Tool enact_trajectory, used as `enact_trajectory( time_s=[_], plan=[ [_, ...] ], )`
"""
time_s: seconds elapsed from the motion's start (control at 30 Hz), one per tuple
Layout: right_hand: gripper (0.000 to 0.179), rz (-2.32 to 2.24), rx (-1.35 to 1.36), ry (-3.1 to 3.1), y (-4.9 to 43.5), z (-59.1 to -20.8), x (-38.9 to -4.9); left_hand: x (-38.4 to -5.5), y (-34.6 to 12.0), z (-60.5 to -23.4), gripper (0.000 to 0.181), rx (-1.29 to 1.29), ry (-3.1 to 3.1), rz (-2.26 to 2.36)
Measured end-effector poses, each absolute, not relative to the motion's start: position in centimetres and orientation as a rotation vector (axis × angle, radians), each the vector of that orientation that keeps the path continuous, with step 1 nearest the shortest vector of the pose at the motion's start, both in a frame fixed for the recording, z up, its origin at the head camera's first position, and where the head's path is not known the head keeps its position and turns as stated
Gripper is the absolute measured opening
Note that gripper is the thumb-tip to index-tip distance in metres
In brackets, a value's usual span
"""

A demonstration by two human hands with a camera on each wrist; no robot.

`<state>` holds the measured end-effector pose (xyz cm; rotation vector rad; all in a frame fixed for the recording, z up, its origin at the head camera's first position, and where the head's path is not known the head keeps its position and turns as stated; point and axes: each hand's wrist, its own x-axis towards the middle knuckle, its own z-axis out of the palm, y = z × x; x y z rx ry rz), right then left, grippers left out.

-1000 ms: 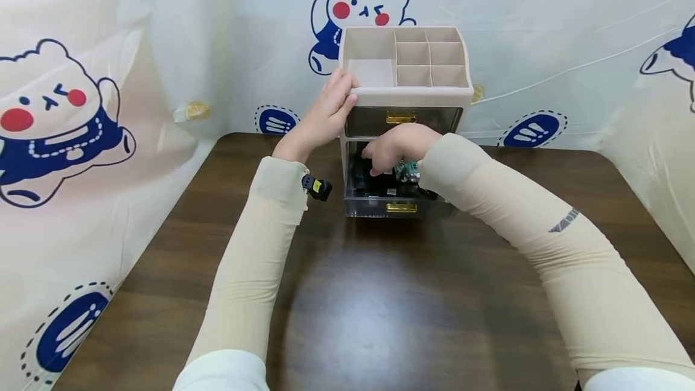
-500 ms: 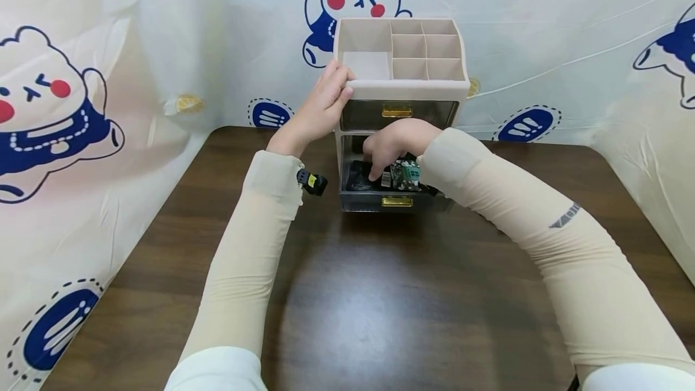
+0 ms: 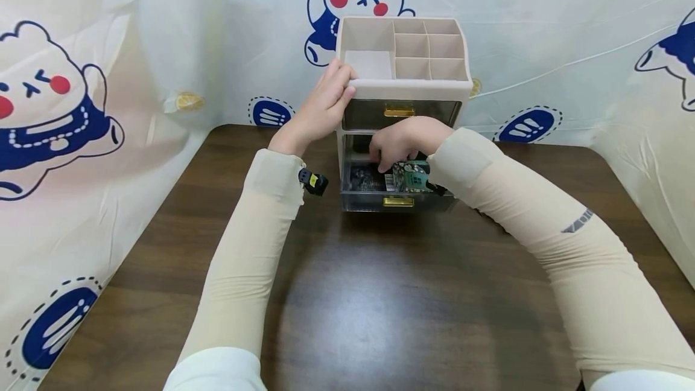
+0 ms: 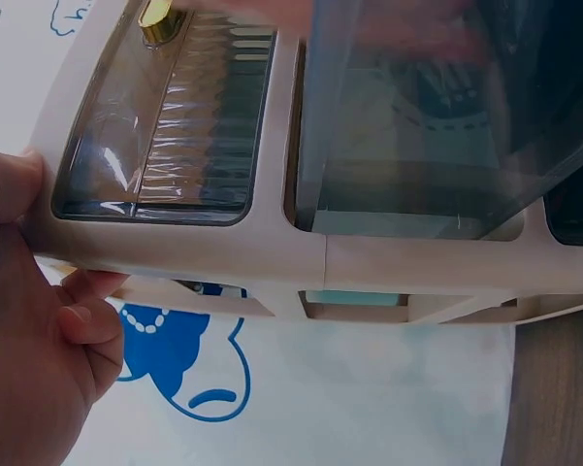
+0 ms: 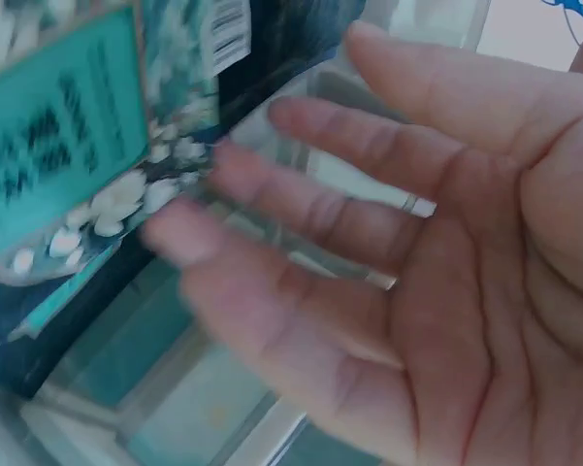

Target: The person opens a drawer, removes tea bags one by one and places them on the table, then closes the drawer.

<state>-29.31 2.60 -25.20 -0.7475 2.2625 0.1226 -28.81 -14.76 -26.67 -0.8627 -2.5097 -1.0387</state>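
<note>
A cream desktop drawer organizer [image 3: 369, 90] stands at the back of the table. My left hand [image 3: 326, 104] grips its upper left corner, with the thumb and fingers on either side of the edge in the left wrist view. The smoky clear lower drawer [image 3: 364, 203] is pulled out. Inside lies a dark packet [image 3: 412, 177] with a teal floral label and a barcode. My right hand [image 3: 399, 139] reaches into this drawer; in the right wrist view its fingers are extended, with fingertips [image 5: 179, 233] right at the edge of the packet.
Above the pulled-out drawer is a closed one with a gold handle [image 3: 399, 112]. The organizer's top has several open compartments [image 3: 411, 47]. A printed curtain [image 3: 543, 47] hangs behind and beside the brown table [image 3: 358, 306].
My right hand has shifted slightly to the right inside the drawer, and more of the dark packet shows. My left hand keeps its hold on the organizer's corner. The head view has tilted a little.
</note>
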Motion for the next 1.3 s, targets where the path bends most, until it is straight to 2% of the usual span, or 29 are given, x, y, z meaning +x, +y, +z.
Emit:
enact_trajectory(
  time_s=[0.13,0.27,0.6,0.97,1.3],
  plan=[
    [0.016,0.241,-0.704,2.295,3.2,-25.2,-29.4,-28.8,-14.7,-26.5,0.023,-0.859,-2.509,-1.046],
    [0.032,0.295,-0.702,2.301,3.7,-25.2,-29.5,-29.1,-14.7,-26.5,0.024,-0.863,-2.503,-1.047],
    [0.041,0.132,-0.783,2.274,5.6,-24.7,-29.7,-29.0,-14.6,-26.5,0.023,-0.854,-2.518,-1.053],
    [0.034,-0.041,-0.826,2.244,6.7,-24.9,-30.1,-29.1,-14.5,-26.7,0.023,-0.873,-2.491,-1.036],
    [0.03,-0.171,-0.924,2.374,8.2,-23.5,-29.6,-29.1,-14.5,-26.9,0.023,-0.884,-2.461,-1.046]
  ],
)
